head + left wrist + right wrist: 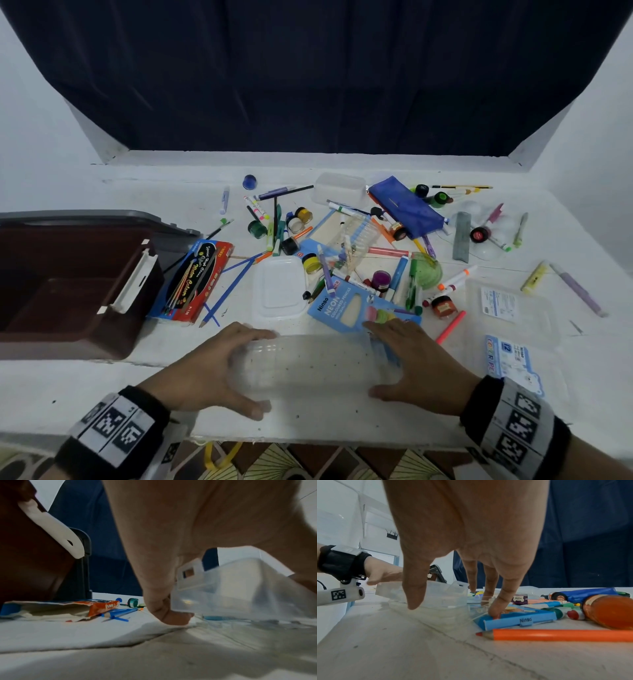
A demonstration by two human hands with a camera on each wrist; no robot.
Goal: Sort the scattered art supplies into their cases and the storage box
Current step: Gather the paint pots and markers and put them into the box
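Head view: at the near edge of the white desk [102, 387] both hands are on a clear plastic case [308, 366] lying lengthwise between them. The left hand [212, 370] cups its left end, fingers over the far side and thumb on the near side, curled round it. The right hand [414, 363] takes the other end the same way, thumb spread toward the person; from the right wrist camera its fingertips [494, 609] press down on the edge of a blue Ninso pencil box [346, 308] lying just beyond the case. From the left wrist camera the case looks tilted, its latch tab up beside the left thumb.

Just right of the right hand lies an orange pencil [450, 327], and beyond that a small orange paint jar [443, 306]. Further right are flat clear packs, one with a blue label [512, 359].

Left of the left hand stands the brown storage box [68, 287], open, with a white latch on its side. Between it and the hands lies a red and blue brush packet [193, 281] with blue pencils [236, 281] beside it. Straight ahead of the hands is a clear lid [281, 287].

Farther off, markers, paint pots and pencils lie jumbled across the desk, with a blue zip pouch [406, 205] and a clear tub [340, 188] near the back. Behind the desk hangs a dark curtain [308, 68].
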